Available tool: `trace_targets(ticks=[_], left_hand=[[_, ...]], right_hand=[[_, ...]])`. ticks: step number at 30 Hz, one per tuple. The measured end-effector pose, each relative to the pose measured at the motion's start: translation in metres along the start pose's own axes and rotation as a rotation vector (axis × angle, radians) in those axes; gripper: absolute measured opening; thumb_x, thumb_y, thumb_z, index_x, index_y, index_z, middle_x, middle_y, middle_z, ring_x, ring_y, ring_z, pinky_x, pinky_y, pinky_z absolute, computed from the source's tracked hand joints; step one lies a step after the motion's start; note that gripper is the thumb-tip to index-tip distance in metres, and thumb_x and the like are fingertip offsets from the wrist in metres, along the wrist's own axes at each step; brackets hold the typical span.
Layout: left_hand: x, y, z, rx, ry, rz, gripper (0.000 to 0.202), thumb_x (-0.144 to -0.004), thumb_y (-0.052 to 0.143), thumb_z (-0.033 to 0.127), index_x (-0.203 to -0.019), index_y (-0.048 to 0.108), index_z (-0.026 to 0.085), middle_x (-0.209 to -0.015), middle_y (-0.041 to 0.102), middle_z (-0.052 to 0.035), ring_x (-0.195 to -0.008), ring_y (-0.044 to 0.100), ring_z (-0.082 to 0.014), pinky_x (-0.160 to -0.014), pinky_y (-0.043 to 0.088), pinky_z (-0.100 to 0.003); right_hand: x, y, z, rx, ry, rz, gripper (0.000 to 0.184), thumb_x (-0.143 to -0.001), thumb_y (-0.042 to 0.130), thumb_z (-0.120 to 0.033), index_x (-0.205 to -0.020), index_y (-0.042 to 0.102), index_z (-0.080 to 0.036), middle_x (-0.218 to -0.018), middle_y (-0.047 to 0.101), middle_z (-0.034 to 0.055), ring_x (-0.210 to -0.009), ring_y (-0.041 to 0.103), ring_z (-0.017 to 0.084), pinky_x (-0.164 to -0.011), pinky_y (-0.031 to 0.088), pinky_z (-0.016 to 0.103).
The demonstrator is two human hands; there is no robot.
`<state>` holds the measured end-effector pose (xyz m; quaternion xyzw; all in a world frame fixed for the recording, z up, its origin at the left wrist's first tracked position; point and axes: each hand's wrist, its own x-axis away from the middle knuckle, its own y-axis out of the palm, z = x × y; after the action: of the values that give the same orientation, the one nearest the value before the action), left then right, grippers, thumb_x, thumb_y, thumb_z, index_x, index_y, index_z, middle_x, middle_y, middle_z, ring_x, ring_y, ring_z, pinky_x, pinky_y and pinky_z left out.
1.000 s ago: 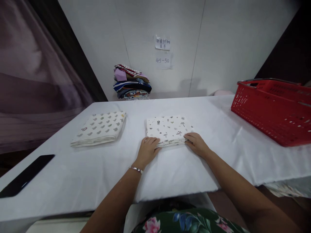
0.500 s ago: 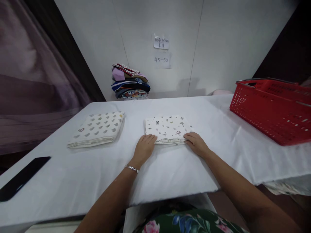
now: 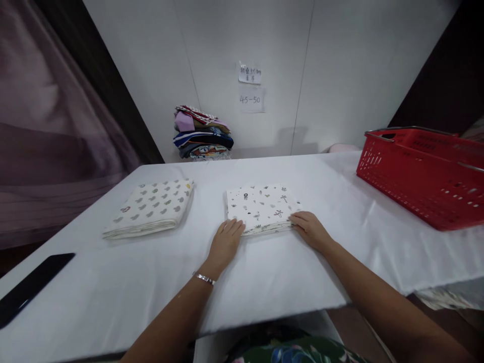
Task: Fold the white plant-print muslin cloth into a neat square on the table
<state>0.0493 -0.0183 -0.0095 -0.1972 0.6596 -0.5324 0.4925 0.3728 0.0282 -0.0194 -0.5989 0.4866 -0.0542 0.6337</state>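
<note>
A folded white cloth [image 3: 260,205] printed with small palm trees, plants and animals lies on the white-covered table in front of me. At its near left corner is my left hand [image 3: 227,242], a silver bracelet on the wrist, with closed fingers over the corner. My right hand [image 3: 308,228] grips the near right corner the same way. Both thumbs are mostly hidden. Further left, apart from my hands, rests a second folded cloth [image 3: 155,204], off-white with rows of grey shapes and a few coloured ones.
A black phone-like slab [image 3: 34,287] lies at the table's left edge. The red plastic basket [image 3: 423,176] stands on the right. Behind the table's far edge rises a stack of folded fabrics [image 3: 204,133] by the wall, where paper signs [image 3: 251,100] hang.
The view has tilted up slightly, so everything appears a little lower. Both hands stay at the cloth's near corners; the right one sits marginally further right. The cloth keeps its folded shape.
</note>
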Motion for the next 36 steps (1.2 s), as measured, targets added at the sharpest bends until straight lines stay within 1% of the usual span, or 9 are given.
trace_targets(ticks=[7,11,14,20,23,27,29,31,36], left_hand=[[0.004,0.001,-0.002,0.039,-0.029,0.004,0.041,-0.083,0.04,0.008,-0.119,0.056,0.021,-0.125,0.057,-0.0058,-0.121,0.047,-0.0223,-0.1,0.039,-0.045],[0.006,0.002,-0.002,0.129,-0.046,0.01,0.042,-0.082,0.043,0.01,-0.122,0.053,0.02,-0.127,0.055,-0.0061,-0.124,0.044,-0.0214,-0.1,0.041,-0.044],[0.007,0.0,0.0,0.18,-0.064,0.026,0.039,-0.083,0.047,0.017,-0.121,0.053,0.018,-0.127,0.055,-0.0061,-0.125,0.042,-0.0221,-0.101,0.041,-0.043],[0.008,-0.005,0.001,0.314,-0.147,0.082,0.028,-0.088,0.045,0.028,-0.111,0.06,0.021,-0.118,0.062,-0.0031,-0.12,0.048,-0.0187,-0.1,0.042,-0.039],[0.007,-0.006,-0.003,0.42,-0.274,0.188,0.024,-0.088,0.043,0.028,-0.095,0.066,0.022,-0.104,0.067,-0.0017,-0.107,0.056,-0.0159,-0.097,0.043,-0.036],[0.006,-0.006,-0.015,0.571,-0.601,0.28,0.022,-0.083,0.048,0.032,-0.082,0.067,0.02,-0.087,0.069,-0.0024,-0.085,0.061,-0.016,-0.078,0.049,-0.031],[0.005,-0.006,-0.02,0.686,-0.758,0.253,0.023,-0.079,0.05,0.035,-0.08,0.067,0.019,-0.077,0.068,-0.0014,-0.073,0.061,-0.0152,-0.068,0.049,-0.027],[0.002,-0.006,-0.023,0.79,-0.849,0.212,0.025,-0.077,0.052,0.038,-0.077,0.067,0.018,-0.07,0.067,-0.0005,-0.066,0.06,-0.0144,-0.061,0.046,-0.025],[-0.011,-0.007,-0.024,0.786,-0.9,0.101,0.03,-0.075,0.056,0.046,-0.078,0.065,0.018,-0.07,0.067,-0.0016,-0.064,0.06,-0.0148,-0.059,0.044,-0.024]], right_hand=[[0.006,-0.007,0.001,0.008,0.07,0.001,0.029,-0.086,0.046,-0.021,-0.109,0.063,-0.024,-0.107,0.065,0.0081,-0.098,0.06,0.024,-0.087,0.048,0.043],[-0.007,-0.013,-0.003,-0.085,0.17,0.022,0.028,-0.085,0.047,-0.025,-0.105,0.065,-0.026,-0.109,0.064,0.0069,-0.099,0.06,0.024,-0.082,0.053,0.041],[-0.02,-0.011,-0.008,-0.096,0.195,0.051,0.031,-0.087,0.046,-0.032,-0.115,0.06,-0.026,-0.122,0.058,0.0078,-0.112,0.053,0.025,-0.081,0.054,0.041],[-0.02,0.014,-0.009,0.102,0.141,-0.16,0.041,-0.091,0.04,-0.042,-0.127,0.05,-0.024,-0.134,0.048,0.0104,-0.125,0.04,0.03,-0.098,0.037,0.055],[-0.014,0.018,-0.004,0.094,0.157,-0.213,0.043,-0.092,0.037,-0.044,-0.129,0.048,-0.025,-0.137,0.044,0.0096,-0.128,0.037,0.029,-0.1,0.034,0.053],[-0.02,0.011,-0.003,0.047,0.19,-0.226,0.041,-0.092,0.036,-0.044,-0.126,0.052,-0.025,-0.135,0.047,0.0093,-0.127,0.038,0.029,-0.098,0.037,0.053],[-0.029,0.007,-0.009,0.022,0.203,-0.21,0.041,-0.093,0.036,-0.043,-0.127,0.051,-0.026,-0.135,0.046,0.0086,-0.128,0.036,0.029,-0.098,0.036,0.054],[-0.041,0.007,-0.022,-0.01,0.187,-0.193,0.042,-0.093,0.036,-0.044,-0.129,0.048,-0.026,-0.136,0.045,0.0083,-0.129,0.035,0.029,-0.1,0.034,0.054],[-0.078,0.026,-0.076,-0.091,0.028,-0.241,0.046,-0.093,0.035,-0.045,-0.134,0.042,-0.025,-0.14,0.04,0.0081,-0.132,0.031,0.026,-0.105,0.027,0.052]])
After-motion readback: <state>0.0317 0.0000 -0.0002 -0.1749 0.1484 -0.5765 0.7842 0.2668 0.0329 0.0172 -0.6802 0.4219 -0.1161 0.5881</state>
